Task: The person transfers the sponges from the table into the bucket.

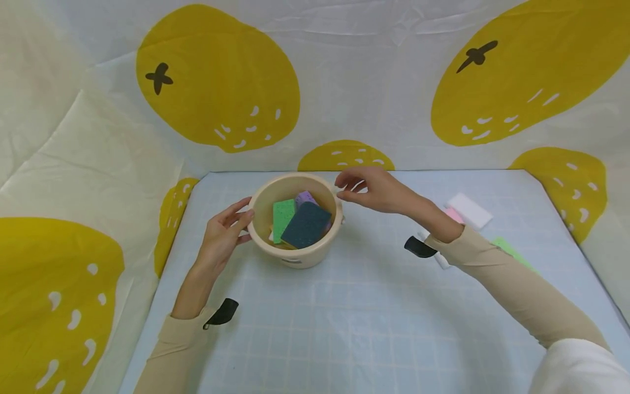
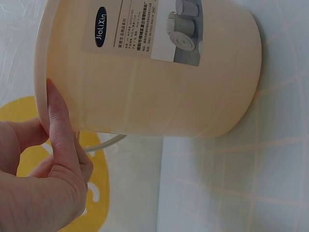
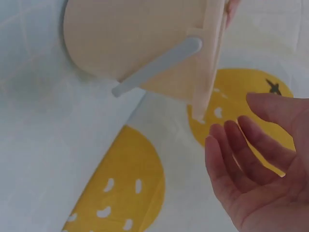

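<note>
A cream plastic bucket (image 1: 305,258) stands on the table, holding several sponges. Among them are a dark blue-green sponge (image 1: 307,225) on top, a green one (image 1: 283,219) and a purple one (image 1: 304,198). My left hand (image 1: 221,232) pinches the bucket's rim on its left side; in the left wrist view, fingers lie right under the lip, close to a printed label (image 2: 145,29). Beside the right rim hovers my right hand (image 1: 374,189), its fingers loosely bent with nothing between them. The right wrist view shows the bucket's grey handle (image 3: 157,66) hanging down the far side.
Right of the bucket, partly behind my right forearm, lie a white block (image 1: 470,210), a pink piece (image 1: 454,214) and a green piece (image 1: 514,251). A hanging cloth (image 1: 364,82) with yellow fruit prints encloses the checked table (image 1: 315,328) at the back and sides.
</note>
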